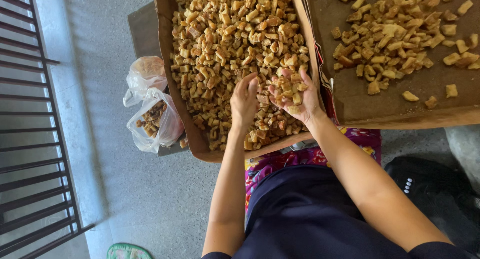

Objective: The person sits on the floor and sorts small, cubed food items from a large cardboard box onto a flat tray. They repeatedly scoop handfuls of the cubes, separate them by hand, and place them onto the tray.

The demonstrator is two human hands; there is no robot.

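- One view only, from the head, looking steeply down past the lap.
- It sits close over both forearms and the near tray [200, 151].
- A second tray [400, 116] is cut off at the right; floor [115, 189] fills the left.

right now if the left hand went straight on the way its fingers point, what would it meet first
Probably the heap of golden-brown fried pieces in the cardboard tray; the left hand already hovers over or touches them, though depth is unclear.

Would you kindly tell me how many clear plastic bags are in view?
2: one knotted clear plastic bag left of the fuller brown cardboard tray, one open clear plastic bag holding brown pieces just below it. Others may be hidden.
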